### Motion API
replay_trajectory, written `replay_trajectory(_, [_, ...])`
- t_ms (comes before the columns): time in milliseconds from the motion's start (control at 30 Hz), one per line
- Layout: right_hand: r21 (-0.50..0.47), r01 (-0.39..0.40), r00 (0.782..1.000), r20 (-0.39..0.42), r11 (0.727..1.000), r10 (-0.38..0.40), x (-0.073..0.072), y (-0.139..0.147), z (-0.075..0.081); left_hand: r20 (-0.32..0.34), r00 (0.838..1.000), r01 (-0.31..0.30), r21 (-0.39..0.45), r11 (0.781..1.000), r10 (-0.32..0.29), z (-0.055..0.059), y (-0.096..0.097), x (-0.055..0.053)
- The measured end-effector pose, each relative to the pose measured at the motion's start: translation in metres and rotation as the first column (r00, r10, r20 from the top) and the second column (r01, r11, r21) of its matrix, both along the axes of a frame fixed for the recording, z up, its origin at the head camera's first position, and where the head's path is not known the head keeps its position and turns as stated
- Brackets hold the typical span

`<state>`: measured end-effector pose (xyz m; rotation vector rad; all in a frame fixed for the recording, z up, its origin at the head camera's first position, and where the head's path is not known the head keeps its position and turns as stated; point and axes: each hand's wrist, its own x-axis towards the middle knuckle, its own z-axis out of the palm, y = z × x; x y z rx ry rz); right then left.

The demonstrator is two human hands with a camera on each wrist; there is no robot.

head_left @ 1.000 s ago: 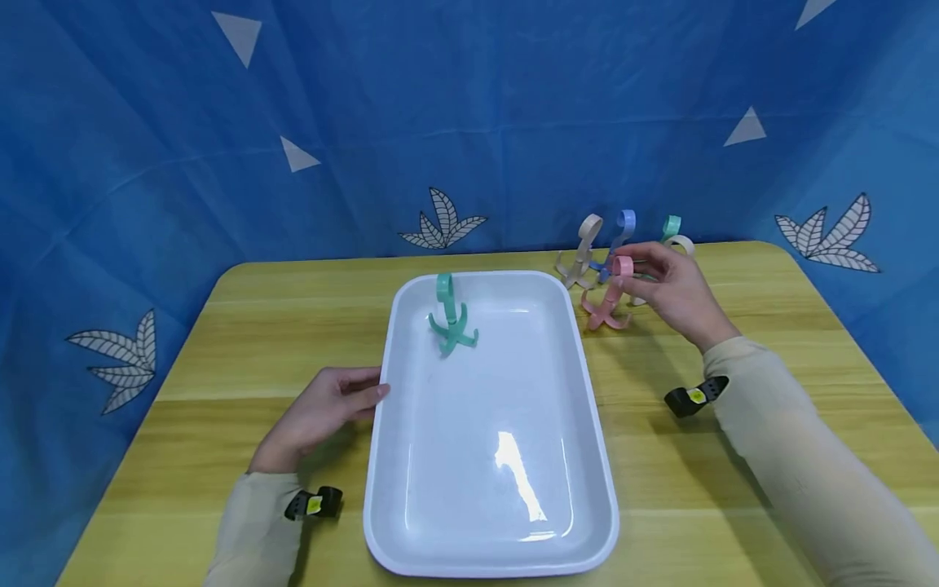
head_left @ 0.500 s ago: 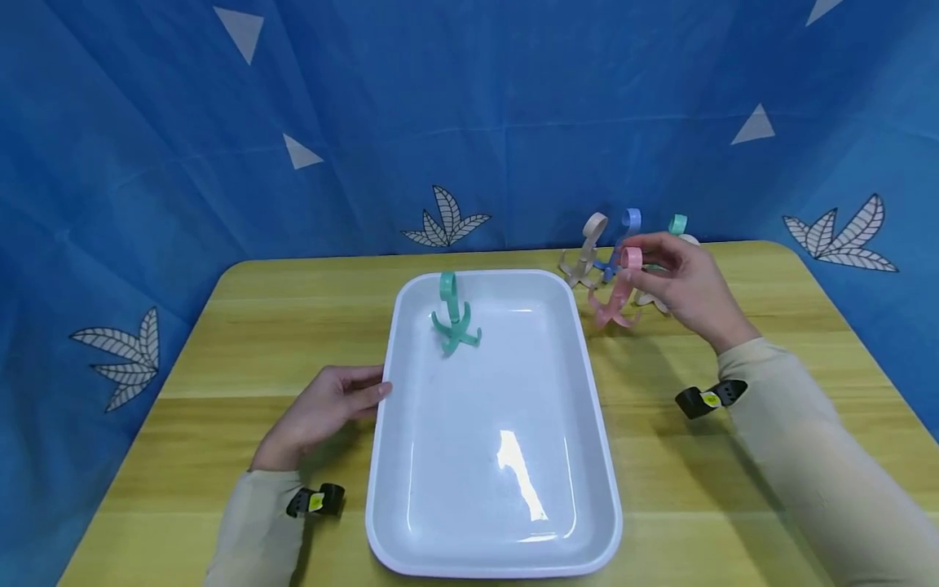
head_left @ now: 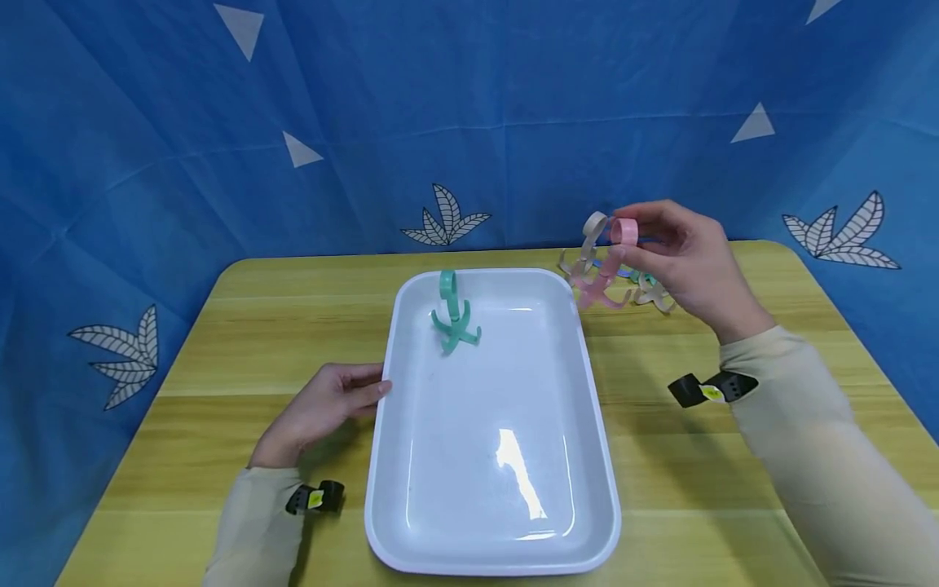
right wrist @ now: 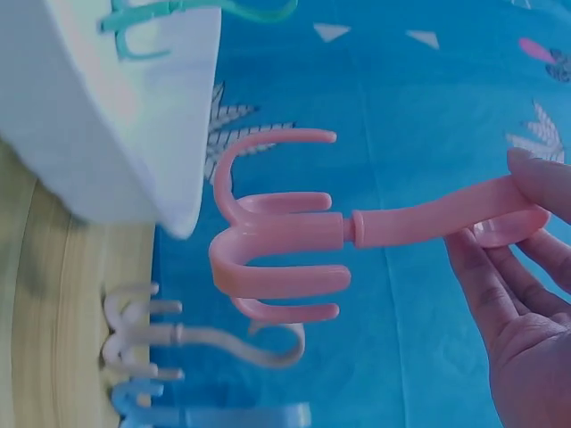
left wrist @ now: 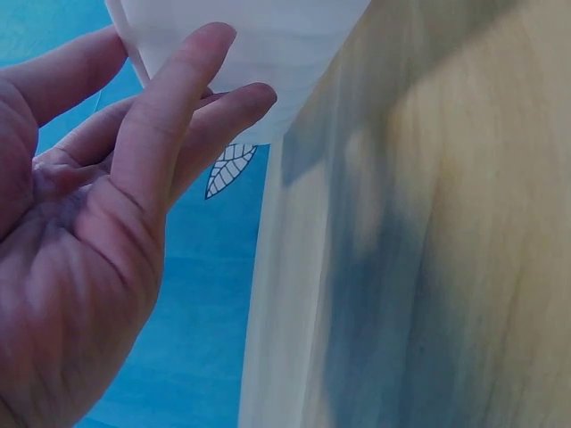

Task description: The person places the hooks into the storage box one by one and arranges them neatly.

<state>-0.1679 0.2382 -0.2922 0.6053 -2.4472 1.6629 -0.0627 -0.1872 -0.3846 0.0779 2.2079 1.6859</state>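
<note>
My right hand (head_left: 693, 265) pinches a pink four-pronged hanging hook (head_left: 603, 281) by its curled top end. In the right wrist view the hook (right wrist: 285, 245) is whole, its prongs pointing away from the wrist and clear of the table. My left hand (head_left: 326, 408) holds the left rim of a white tray (head_left: 372, 489), thumb over the rim and fingers against the outer wall (left wrist: 294, 53). A green hook (head_left: 455, 330) stands upright inside the tray, near its far left corner.
Behind the right hand, by the table's (head_left: 293, 326) back edge, stand a beige hook (head_left: 589, 236) and a blue hook (right wrist: 223, 416). A cream hook (head_left: 653, 295) and green parts show partly beneath the hand. A blue patterned cloth (head_left: 499, 122) hangs behind.
My right hand has lifted the pink hook up and back from beside the tray, so it now overlaps the other hooks. The left hand and tray have stayed put.
</note>
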Motion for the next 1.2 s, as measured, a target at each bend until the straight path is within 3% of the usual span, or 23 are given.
replay_trajectory(200, [-0.051, -0.083, 0.996, -0.024, 0.995, 0.082, 0.003, -0.013, 0.006, 0.006, 1.000, 0.022, -0.012, 1.000, -0.022, 0.002, 0.002, -0.004])
replay_trajectory(467, [-0.117, -0.146, 0.987, -0.085, 0.982, 0.136, -0.003, -0.032, -0.003, 0.006, 1.000, 0.014, -0.019, 1.000, -0.014, 0.002, -0.001, -0.001])
replay_trajectory(867, [0.060, -0.217, 0.972, 0.105, 0.974, 0.210, -0.013, -0.068, -0.015, 0.006, 1.000, 0.028, 0.014, 1.000, -0.028, 0.002, -0.002, -0.001])
replay_trajectory(1200, [0.067, -0.259, 0.947, 0.212, 0.964, 0.240, -0.019, -0.082, -0.028, 0.014, 1.000, 0.017, 0.005, 1.000, -0.017, 0.005, 0.000, 0.000])
